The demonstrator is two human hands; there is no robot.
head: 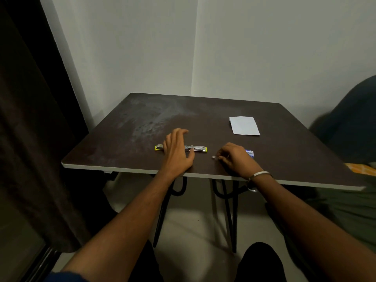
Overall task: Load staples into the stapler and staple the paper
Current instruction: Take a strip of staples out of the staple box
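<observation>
A yellow stapler [198, 148] lies flat and opened out on the dark table [213, 110], its metal channel facing up. My left hand [177, 151] rests over its middle with fingers spread, hiding that part. To the right, my right hand [234, 157] pinches a small silvery strip of staples [214, 157] at its fingertips, just above the tabletop. A blue and white staple box [250, 153] lies just behind that hand, partly hidden. A folded white paper [244, 125] lies further back on the right.
The table's pale front edge [122, 169] runs under my wrists, with black metal legs below. A dark curtain [30, 119] hangs at the left. A dark rounded object [354, 119] sits past the table's right side. My knees show at the bottom.
</observation>
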